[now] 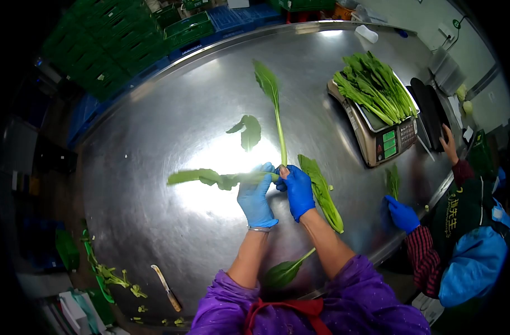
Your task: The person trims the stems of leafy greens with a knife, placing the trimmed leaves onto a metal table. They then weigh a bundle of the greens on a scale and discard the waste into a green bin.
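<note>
My left hand (256,198), in a light blue glove, is closed around a leaf of greens (207,177) that stretches out to the left, smeared by motion. My right hand (301,192) wears a darker blue glove with the thumb tip bare. It pinches the stalk end of a long leaf of greens (278,120) pointing away from me. Both hands meet over the steel table, and the exact grip between them is partly hidden. Beside my right hand lies a bunch of greens (322,195). A single leaf (283,273) rests near my right forearm, and a torn leaf piece (248,133) lies beyond my hands.
A scale (372,137) at the right carries a pile of greens (375,89). A co-worker's gloved hand (403,215) touches a small leaf (393,181). A knife (167,287) and trimmings (112,276) lie at the lower left. Green crates (98,44) stand behind the table (137,195).
</note>
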A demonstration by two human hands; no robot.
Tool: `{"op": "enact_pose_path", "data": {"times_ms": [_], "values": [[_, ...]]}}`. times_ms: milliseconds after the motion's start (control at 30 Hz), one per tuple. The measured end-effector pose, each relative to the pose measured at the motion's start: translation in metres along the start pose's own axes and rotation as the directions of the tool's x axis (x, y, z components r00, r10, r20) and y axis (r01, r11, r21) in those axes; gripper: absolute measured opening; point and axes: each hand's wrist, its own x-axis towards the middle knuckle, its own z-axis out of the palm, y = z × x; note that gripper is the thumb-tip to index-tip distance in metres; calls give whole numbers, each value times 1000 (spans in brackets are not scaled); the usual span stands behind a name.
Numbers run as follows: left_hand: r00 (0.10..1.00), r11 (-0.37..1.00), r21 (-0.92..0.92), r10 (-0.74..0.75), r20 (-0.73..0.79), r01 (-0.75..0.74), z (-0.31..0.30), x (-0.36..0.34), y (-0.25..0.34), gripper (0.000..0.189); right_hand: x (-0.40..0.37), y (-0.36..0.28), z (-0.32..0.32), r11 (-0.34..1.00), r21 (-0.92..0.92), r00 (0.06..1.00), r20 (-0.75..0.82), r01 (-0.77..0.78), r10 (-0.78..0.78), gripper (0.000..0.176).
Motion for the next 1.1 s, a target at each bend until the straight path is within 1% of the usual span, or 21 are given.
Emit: {"op": "enact_pose_path", "data": {"times_ms": [100,133,167,200,233,300,333,433,500,567,600,633,667,700,733,767,800,833,900,1000,1100], "values": [[997,993,113,47,-69,-39,-15,-8,19,37,15,8,-10,990,130,997,67,-50,42,30],[990,993,36,114,-82,-111,-33,-5,24,35,22,14,-19,999,17,998,38,-42,41,30],[974,991,-58,105,-201,-119,-46,-5,37,34,24,14,-23,995,-98,999,21,-36,38,30],[975,987,-104,100,-198,-122,-62,-7,50,35,26,34,-29,910,-414,980,184,13,69,33],[974,981,-146,98,-206,-130,-81,-13,63,36,31,60,-38,505,-782,858,493,365,144,38],[976,970,-201,93,-198,-133,-120,-27,86,36,-12,51,-23,196,-838,836,536,509,119,43],[968,962,-226,102,-230,-155,-136,-36,98,37,-26,50,-9,251,-835,832,533,489,154,45],[948,940,-288,93,-303,-184,-185,-63,128,38,-99,77,37,503,-749,721,621,431,307,46],[895,961,-215,61,-441,-172,-210,-78,147,33,-155,138,61,504,-656,595,744,562,305,46],[853,972,-181,36,-520,-152,-251,-83,159,32,-208,154,105,448,-687,545,727,572,418,44],[861,955,-263,-18,-508,-136,-272,-80,161,31,-228,159,126,462,-687,565,726,562,391,44],[842,852,-517,-338,-420,84,-292,-85,164,31,-247,165,146,474,-689,589,720,549,366,45],[856,865,-431,-412,-313,259,-337,-92,143,31,-265,172,161,484,-694,616,710,532,341,46],[874,913,-252,-387,-293,320,-360,-101,144,33,-279,189,170,480,-666,618,734,572,282,46],[892,931,-63,-362,-273,359,-382,-109,145,35,-287,212,180,470,-637,621,754,611,214,47],[930,939,197,-215,-298,281,-367,-122,178,39,-295,227,187,455,-611,621,769,647,149,48],[957,875,442,-71,-282,195,-365,-131,198,42,-301,232,193,419,-613,630,768,669,118,48],[980,735,677,117,-164,26,-385,-126,208,47,-304,236,198,380,-617,637,766,689,88,48],[907,250,917,367,207,-310,-429,-97,226,56,-312,244,202,325,-640,663,747,696,51,48],[852,-154,930,375,367,-333,-454,-45,223,66,-321,247,212,340,-676,721,693,654,-10,50],[895,-285,949,378,238,-132,-450,6,211,63,-344,249,230,352,-718,755,654,601,43,52]]}}
